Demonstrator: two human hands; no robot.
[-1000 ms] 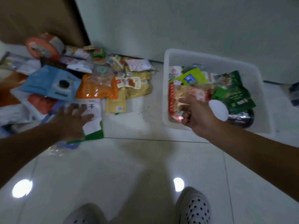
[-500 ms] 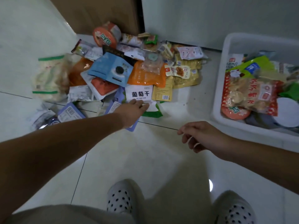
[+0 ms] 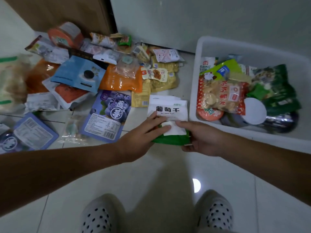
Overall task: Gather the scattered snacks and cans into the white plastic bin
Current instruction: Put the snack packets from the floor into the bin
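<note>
Landmark for all positions: the white plastic bin [image 3: 196, 84], standing on the tiled floor [image 3: 151, 174] against the wall.

Bin contents, counted from its near-left corner:
- an orange-lidded tub [image 3: 209, 113] in that corner;
- a red-edged clear bag of round biscuits [image 3: 222, 96] lying over the tub;
- a lime-green packet [image 3: 222, 69] toward the bin's far side;
- dark green packets [image 3: 276, 86] in its right half;
- a white round lid [image 3: 255, 111] and a dark shiny can [image 3: 282, 121] near its front wall.

The bin is partly filled; bare floor of the bin shows along the front.

Item in hand: a white-and-green raisin packet [image 3: 168, 108], outside the bin, just beside its left wall and near the front corner. The left hand [image 3: 143, 133] has its grip closed on the packet's lower left edge, two digits lying on the face. The right hand [image 3: 200, 137] has its grip clamped on the lower right corner — thumb on top, fingers beneath.

Still on the floor, all left of the bin:
- yellow packets [image 3: 165, 76] nearest it;
- an orange bag [image 3: 121, 79] and a blueberry pouch [image 3: 111, 115] farther off;
- a light blue pouch [image 3: 79, 73] beyond those;
- an orange-topped cup [image 3: 62, 36] well apart, by the brown door [image 3: 67, 12].

Many smaller wrappers lie among them — too blurred to identify.
</note>
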